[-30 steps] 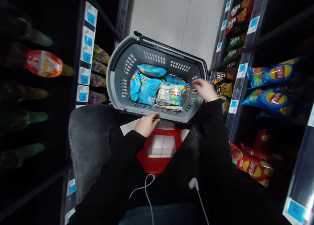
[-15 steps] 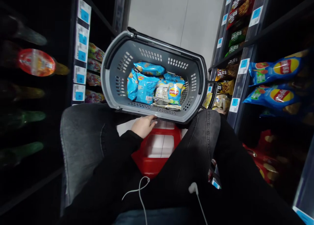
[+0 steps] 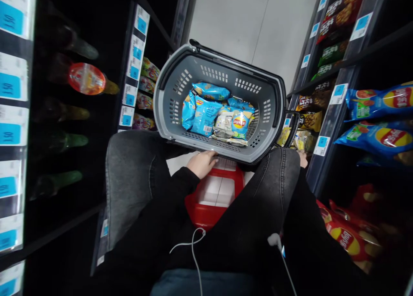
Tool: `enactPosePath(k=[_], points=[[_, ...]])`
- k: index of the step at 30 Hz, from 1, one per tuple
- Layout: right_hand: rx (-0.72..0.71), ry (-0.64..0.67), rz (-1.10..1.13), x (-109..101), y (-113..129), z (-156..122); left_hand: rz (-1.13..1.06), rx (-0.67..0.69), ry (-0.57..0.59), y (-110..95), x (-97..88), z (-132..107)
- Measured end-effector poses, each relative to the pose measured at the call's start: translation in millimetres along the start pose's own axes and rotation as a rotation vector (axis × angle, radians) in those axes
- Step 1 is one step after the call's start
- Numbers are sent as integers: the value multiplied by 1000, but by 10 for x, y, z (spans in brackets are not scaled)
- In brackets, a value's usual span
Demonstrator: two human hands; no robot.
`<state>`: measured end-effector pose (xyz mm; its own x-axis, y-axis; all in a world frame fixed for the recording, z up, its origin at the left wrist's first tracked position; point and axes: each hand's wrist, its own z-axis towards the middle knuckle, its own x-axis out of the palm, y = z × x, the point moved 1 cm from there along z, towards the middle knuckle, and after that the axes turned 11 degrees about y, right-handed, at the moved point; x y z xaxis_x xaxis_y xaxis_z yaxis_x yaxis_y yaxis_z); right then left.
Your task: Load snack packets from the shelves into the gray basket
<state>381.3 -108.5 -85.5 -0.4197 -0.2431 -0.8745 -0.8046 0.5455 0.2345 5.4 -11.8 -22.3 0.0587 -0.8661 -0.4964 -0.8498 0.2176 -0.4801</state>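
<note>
A grey shopping basket [image 3: 167, 111] with a black handle stands in front of my knees. Inside it lie several blue chip bags [image 3: 206, 116] and a pale snack bag [image 3: 223, 123]. My left hand [image 3: 203, 163] is at the basket's near side, its fingers closed on the edge. Beyond my right knee, my right hand [image 3: 303, 159] shows only in part at the lower right shelf, close to yellowish snack bags [image 3: 305, 140]. The knee and sleeve hide most of its fingers, so its grip cannot be made out.
A red plastic stool [image 3: 206, 214] is between my legs. Shelves flank me: bottles [image 3: 87, 78] on the left, blue chip bags [image 3: 383, 134] and red chip bags [image 3: 348, 238] on the right. Grey floor [image 3: 232, 16] stretches ahead. A white earphone cord [image 3: 195, 257] hangs down my front.
The view has shifted, so the basket and shelves sit further right in it. More of my right hand shows beside the knee. My left hand stays at the basket's edge.
</note>
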Motion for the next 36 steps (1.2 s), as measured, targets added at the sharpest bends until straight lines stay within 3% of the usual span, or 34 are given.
enactPosePath(k=[3,6,9,11,13,17,20,24,33,36], points=[[134,-83,-98,-166,-7,-318,-4,29,-14,-21,-27,-21],[95,-245,-122,-524,100,-652,-38,51,-40,-25,-32,-28],[-51,-573,57,-910,438,-890,-171,97,-82,-29,-6,-14],[-137,-685,307,-1053,783,-950,-386,163,-114,-56,-2,-10],[-203,-601,586,-1060,1169,-929,-682,290,-141,-107,-42,-32],[-288,-184,962,-781,1830,-778,-1173,589,-336,-180,-270,-192],[-288,-12,1068,-533,2077,-682,-1314,605,-423,-139,-429,-333],[-335,144,1096,-365,2148,-637,-1276,508,-403,-28,-461,-354],[-531,349,1074,-317,2130,-620,-1008,463,-456,29,-380,-210],[-566,340,1004,-266,2099,-574,-969,438,-500,22,-387,-218]])
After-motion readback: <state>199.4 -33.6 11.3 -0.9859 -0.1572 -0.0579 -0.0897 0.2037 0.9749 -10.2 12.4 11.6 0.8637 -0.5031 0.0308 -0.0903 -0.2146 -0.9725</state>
